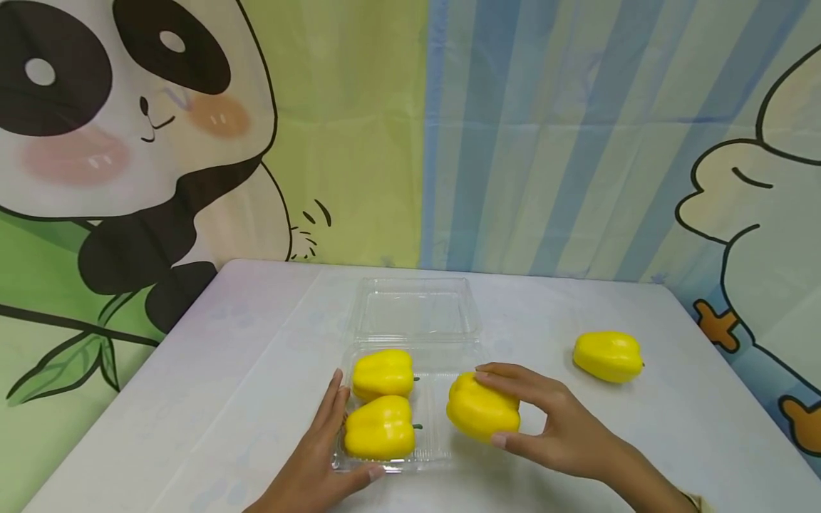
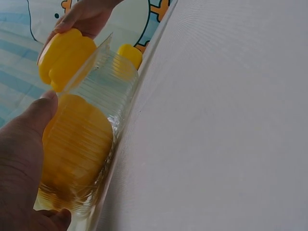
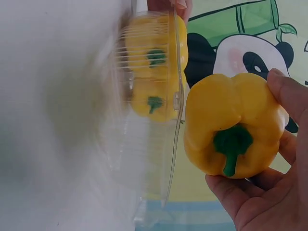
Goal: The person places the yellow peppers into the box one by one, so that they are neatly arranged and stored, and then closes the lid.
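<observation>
A clear plastic clamshell box (image 1: 437, 427) lies with its lid (image 1: 413, 310) folded back. Two yellow bell peppers, a rear one (image 1: 383, 374) and a front one (image 1: 380, 429), sit side by side in its left half, green stems to the right. My left hand (image 1: 314, 452) rests against the box's front left corner, fingers extended along the left side and thumb at the front edge. With thumb and fingers, my right hand (image 1: 554, 420) grips another yellow bell pepper (image 3: 233, 120) above the box's right half. Its green stem shows in the right wrist view.
Another yellow bell pepper (image 1: 608, 356) lies on the white table (image 1: 256, 370) to the right of the box. Behind the table hangs a curtain (image 1: 359, 142) printed with a panda and stripes.
</observation>
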`<move>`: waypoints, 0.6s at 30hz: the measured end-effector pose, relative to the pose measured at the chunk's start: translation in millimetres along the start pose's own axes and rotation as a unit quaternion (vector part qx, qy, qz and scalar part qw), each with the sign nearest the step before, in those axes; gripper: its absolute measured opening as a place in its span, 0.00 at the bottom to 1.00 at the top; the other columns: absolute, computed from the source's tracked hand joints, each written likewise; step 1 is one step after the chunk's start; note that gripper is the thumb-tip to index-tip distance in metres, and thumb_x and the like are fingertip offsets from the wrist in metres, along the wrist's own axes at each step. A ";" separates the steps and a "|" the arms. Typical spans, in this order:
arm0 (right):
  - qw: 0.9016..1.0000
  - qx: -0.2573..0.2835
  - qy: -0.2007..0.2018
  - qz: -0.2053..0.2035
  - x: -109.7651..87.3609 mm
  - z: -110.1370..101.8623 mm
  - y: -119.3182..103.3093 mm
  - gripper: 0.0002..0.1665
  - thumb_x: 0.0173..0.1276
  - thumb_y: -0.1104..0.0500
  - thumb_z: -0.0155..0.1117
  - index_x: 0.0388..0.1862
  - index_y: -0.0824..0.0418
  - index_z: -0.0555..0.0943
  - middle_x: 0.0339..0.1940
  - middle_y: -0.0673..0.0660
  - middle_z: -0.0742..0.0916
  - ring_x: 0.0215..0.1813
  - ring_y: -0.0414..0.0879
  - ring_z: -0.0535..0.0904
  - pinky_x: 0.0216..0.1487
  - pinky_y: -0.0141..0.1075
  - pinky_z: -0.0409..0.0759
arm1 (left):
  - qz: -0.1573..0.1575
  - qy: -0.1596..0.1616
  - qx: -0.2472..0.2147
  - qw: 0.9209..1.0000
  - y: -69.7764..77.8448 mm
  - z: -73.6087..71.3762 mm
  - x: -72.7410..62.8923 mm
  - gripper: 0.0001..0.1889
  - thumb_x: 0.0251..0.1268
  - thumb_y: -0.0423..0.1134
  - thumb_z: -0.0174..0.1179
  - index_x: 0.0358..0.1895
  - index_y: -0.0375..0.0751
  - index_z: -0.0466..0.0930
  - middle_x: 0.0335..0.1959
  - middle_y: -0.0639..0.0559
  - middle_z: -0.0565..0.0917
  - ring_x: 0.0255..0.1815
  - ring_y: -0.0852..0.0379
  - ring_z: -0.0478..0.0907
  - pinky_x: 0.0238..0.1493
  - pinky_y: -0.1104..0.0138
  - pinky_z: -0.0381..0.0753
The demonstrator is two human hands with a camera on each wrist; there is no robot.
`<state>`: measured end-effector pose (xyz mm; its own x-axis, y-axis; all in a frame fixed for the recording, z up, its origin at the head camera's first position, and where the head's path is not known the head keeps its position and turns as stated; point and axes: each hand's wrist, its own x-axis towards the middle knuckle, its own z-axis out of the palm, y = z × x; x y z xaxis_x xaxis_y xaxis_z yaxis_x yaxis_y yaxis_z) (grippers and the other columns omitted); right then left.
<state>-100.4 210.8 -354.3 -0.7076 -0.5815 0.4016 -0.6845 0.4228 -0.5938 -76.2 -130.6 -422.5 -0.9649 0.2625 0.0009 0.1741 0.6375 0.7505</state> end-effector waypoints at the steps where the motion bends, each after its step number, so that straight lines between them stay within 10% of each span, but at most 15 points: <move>1: 1.000 0.007 -0.006 0.003 2.5 0.6 -0.1 0.37 0.62 0.56 0.73 0.70 0.51 0.72 0.66 0.51 0.76 0.64 0.47 0.74 0.61 0.39 0.74 | -0.001 -0.001 -0.002 1.000 0.5 -0.2 0.0 0.63 0.49 0.68 0.67 0.77 0.32 0.41 0.79 0.56 0.30 0.77 0.46 0.42 0.67 0.45 0.56; 18: 0.999 0.044 -0.030 -0.006 21.1 17.3 9.3 0.34 0.64 0.55 0.71 0.68 0.50 0.73 0.65 0.49 0.77 0.66 0.48 0.72 0.63 0.44 0.73 | -0.001 -0.005 -0.008 1.000 -0.3 -0.9 0.2 0.63 0.50 0.67 0.67 0.76 0.31 0.40 0.79 0.54 0.30 0.76 0.47 0.41 0.68 0.46 0.54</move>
<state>-118.6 190.5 -363.4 -0.6853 -0.6282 0.3685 -0.6733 0.3534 -0.6495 -76.6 -131.4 -422.1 -0.9632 0.2688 -0.0070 0.1693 0.6264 0.7609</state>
